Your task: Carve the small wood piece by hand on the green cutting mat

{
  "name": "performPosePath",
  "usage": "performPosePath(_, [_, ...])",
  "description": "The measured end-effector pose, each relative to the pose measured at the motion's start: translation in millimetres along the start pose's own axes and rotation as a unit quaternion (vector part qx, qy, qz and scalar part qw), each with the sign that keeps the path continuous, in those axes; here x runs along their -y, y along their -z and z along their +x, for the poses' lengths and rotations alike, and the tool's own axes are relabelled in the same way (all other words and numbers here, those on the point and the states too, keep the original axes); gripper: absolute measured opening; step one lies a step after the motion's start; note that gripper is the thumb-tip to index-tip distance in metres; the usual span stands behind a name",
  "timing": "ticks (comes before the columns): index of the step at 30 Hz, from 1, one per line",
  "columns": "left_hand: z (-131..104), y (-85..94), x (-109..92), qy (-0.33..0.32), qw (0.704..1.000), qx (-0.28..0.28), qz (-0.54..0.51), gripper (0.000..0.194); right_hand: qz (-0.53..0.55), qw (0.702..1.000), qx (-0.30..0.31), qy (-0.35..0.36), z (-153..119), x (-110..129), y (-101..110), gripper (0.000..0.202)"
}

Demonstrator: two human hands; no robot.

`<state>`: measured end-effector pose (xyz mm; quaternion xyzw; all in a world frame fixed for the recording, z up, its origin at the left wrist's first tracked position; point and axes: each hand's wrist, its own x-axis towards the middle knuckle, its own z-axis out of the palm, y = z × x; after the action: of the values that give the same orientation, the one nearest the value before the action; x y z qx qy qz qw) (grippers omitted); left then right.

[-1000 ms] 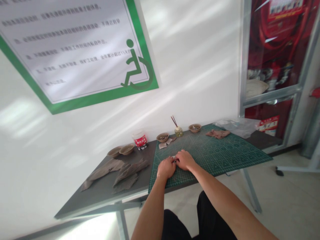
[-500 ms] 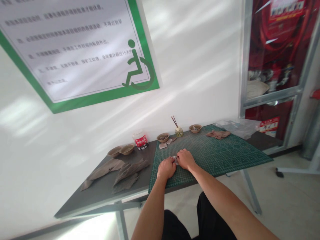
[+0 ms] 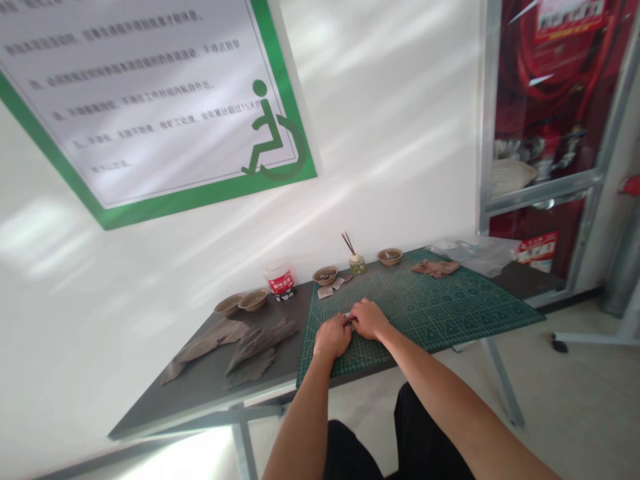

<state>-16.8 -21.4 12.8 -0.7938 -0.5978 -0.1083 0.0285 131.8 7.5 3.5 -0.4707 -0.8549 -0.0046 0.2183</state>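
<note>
Both hands are together over the left part of a green cutting mat (image 3: 425,313). My left hand (image 3: 333,335) is closed, its fingertips on a small pale piece (image 3: 349,316) that is mostly covered. Right beside it, my right hand (image 3: 367,319) is closed with its fingers on the same piece. Behind the hands, small light squares (image 3: 325,292) lie on the mat near a bowl of small bits (image 3: 325,275).
Grey-brown cloths (image 3: 257,347), two shallow bowls (image 3: 253,299) and a red-and-white tub (image 3: 281,282) are on the left. Behind stand a reed bottle (image 3: 357,264) and another bowl (image 3: 390,257). A brown cloth (image 3: 436,268) and clear plastic (image 3: 480,253) lie right.
My right hand has shifted slightly left, closer to my left hand, and less of the pale piece shows between them.
</note>
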Motion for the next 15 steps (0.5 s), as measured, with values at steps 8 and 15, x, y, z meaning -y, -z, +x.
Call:
performPosePath(8, [-1.7,3.1,-2.7,0.023,1.000,0.013,0.001,0.037,-0.001,0.999,-0.023,-0.034,-6.3,5.8,0.6,0.021])
performPosePath(15, [-5.1,12.4,-11.9,0.037,0.999,0.020,-0.002,0.037,-0.018,0.997,-0.015,-0.076,1.1,3.6,-1.3,0.030])
